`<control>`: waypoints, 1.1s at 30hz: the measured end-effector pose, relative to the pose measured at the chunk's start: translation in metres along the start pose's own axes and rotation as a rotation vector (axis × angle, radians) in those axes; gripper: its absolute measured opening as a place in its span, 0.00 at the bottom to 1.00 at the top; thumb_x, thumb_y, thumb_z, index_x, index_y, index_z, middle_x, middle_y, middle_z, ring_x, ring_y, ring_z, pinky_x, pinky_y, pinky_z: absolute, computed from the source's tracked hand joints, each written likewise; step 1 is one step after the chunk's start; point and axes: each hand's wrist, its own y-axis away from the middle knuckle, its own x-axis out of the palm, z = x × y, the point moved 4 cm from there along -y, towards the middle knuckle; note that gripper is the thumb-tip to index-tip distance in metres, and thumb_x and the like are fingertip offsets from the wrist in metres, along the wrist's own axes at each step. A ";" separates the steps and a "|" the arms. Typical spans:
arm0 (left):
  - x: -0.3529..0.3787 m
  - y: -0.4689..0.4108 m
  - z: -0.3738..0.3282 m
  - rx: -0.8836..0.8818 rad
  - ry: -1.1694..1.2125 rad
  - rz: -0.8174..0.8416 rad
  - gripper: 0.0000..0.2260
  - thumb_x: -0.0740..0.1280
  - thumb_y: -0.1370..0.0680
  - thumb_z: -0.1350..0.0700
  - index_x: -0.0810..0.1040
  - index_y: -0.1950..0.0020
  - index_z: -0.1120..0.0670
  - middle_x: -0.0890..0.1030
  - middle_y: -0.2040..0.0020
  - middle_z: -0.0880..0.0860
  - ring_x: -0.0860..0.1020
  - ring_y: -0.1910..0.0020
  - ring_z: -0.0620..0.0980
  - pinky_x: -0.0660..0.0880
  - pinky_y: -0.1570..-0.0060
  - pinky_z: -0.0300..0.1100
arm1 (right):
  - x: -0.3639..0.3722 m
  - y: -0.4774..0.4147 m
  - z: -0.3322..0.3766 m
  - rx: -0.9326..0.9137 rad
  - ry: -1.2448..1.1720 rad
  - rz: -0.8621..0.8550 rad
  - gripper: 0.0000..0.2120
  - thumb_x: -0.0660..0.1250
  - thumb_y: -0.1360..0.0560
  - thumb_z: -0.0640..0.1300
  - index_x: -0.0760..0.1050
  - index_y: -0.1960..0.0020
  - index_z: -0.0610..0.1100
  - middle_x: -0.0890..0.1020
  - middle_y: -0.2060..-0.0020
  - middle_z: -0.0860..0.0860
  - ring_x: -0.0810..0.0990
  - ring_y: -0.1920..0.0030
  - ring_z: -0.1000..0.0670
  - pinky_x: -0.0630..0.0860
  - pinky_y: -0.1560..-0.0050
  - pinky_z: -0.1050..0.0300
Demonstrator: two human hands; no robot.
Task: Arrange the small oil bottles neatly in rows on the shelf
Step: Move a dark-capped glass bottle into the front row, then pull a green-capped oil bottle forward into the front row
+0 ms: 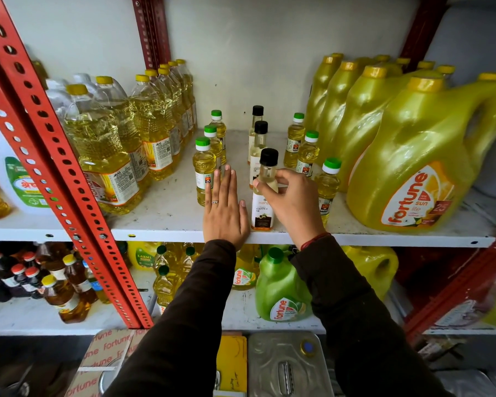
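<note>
On the white shelf (169,207) stand three rows of small bottles. The left row has green-capped yellow oil bottles (203,164), the middle row black-capped coconut oil bottles (259,144), the right row more green-capped bottles (307,153). My right hand (295,202) grips the shoulder of the front coconut oil bottle (265,196), which stands upright near the shelf's front edge. My left hand (224,213) lies flat, fingers together, between the left and middle rows, its edge against the front green-capped bottle.
Large clear oil bottles (121,144) crowd the shelf's left side and big yellow Fortune jugs (413,156) fill the right. A red perforated upright (55,156) crosses the left. Lower shelves hold more bottles and a green jug (281,287).
</note>
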 end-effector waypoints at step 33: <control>-0.071 0.005 0.097 0.016 -0.002 -0.056 0.31 0.51 0.19 0.51 0.54 0.16 0.61 0.53 0.15 0.58 0.46 0.16 0.53 0.39 0.18 0.49 | 0.028 0.006 0.106 -0.293 -0.028 -0.089 0.34 0.70 0.24 0.59 0.68 0.25 0.42 0.74 0.27 0.46 0.72 0.27 0.49 0.64 0.30 0.64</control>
